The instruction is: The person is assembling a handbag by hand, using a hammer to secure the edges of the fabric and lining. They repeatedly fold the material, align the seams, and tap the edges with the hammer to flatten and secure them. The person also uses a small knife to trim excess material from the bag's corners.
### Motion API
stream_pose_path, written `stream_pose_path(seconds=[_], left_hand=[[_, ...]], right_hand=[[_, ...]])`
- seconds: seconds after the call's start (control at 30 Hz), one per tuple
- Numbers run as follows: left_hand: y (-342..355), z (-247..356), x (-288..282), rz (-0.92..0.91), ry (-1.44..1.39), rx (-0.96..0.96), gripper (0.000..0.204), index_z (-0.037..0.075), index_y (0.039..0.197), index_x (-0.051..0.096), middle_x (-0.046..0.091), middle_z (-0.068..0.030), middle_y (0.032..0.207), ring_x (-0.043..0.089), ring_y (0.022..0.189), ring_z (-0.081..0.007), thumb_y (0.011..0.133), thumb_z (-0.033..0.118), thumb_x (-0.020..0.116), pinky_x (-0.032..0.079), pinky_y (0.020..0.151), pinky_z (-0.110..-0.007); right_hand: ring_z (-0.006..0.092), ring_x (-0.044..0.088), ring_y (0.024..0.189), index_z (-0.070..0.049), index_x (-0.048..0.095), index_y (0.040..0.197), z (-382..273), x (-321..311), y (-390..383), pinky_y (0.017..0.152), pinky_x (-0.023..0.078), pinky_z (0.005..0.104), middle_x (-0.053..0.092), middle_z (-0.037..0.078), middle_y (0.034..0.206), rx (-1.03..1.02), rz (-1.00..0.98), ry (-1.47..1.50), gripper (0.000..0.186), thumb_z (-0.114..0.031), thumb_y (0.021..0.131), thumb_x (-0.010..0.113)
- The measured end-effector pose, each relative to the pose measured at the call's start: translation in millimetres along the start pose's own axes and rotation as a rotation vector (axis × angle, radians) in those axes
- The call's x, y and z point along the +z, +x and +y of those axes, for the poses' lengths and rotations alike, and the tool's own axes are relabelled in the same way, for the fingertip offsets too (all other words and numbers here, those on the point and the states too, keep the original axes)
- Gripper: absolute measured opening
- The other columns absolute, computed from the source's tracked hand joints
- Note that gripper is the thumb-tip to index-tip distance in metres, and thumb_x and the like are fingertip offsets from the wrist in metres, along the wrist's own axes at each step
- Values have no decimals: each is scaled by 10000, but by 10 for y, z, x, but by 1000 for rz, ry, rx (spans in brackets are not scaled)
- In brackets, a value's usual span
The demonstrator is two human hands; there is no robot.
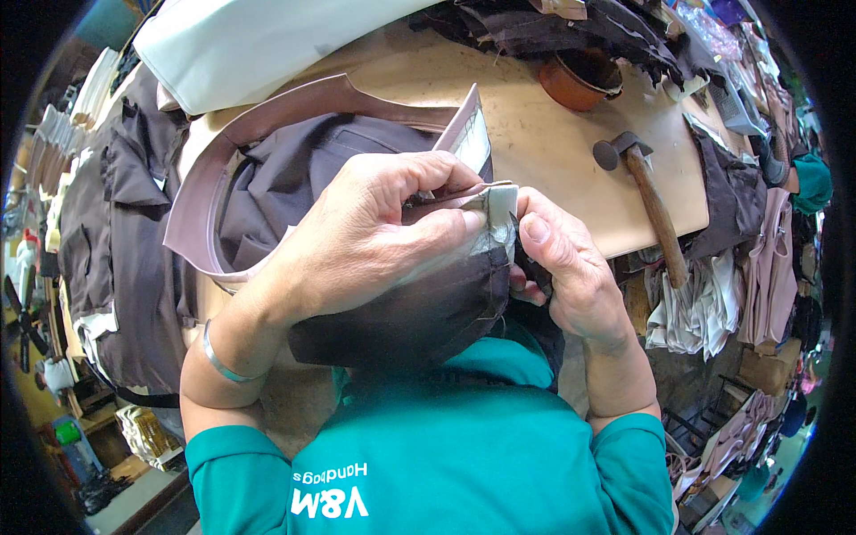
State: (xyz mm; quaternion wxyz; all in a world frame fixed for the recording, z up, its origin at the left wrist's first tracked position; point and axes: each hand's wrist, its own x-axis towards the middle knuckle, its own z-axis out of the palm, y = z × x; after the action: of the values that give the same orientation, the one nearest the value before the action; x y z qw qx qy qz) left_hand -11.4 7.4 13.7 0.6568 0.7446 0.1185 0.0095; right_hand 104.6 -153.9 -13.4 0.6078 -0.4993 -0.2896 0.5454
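A partly made bag of dark brown lining [401, 308] and mauve leather-like panels [201, 192] lies across the table edge toward me. My left hand [392, 223] pinches its raised edge between thumb and fingers, beside a pale folded end tab [501, 209]. Close against that tab, my right hand [571, 259] is closed round a dark scissors-like tool [532, 267], mostly hidden by the fingers. White backing and loose threads show along the seam below the tab. A pointed mauve flap corner [464, 125] stands up just beyond my left hand.
On the tan tabletop [526, 152] lie a hammer [655, 205] with a wooden handle and an orange-brown bowl [580, 78]. White sheet material [259, 45] covers the far left. Dark fabric [134, 241] is piled at left; mauve pieces [767, 267] hang at right, near another person's green sleeve [811, 183].
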Motion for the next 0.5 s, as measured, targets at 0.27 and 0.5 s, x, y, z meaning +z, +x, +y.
stream_pose_path(seconds=[0.27, 0.5], left_hand=[[2, -5, 8, -11, -31, 2, 224, -32, 979, 585, 589, -17, 858, 521, 802, -64, 833, 137, 584, 426, 738, -207], [-2, 4, 14, -4, -12, 24, 197, -26, 955, 589, 587, -15, 835, 513, 783, -60, 839, 132, 572, 422, 719, -205]], right_hand=[[10, 366, 623, -67, 510, 942, 76, 54, 36, 522, 294, 159, 431, -55, 733, -86, 59, -4, 263, -319, 940, 435], [21, 363, 665, -53, 518, 914, 188, 79, 93, 573, 305, 167, 436, -51, 734, -213, 97, -21, 274, -310, 944, 428]])
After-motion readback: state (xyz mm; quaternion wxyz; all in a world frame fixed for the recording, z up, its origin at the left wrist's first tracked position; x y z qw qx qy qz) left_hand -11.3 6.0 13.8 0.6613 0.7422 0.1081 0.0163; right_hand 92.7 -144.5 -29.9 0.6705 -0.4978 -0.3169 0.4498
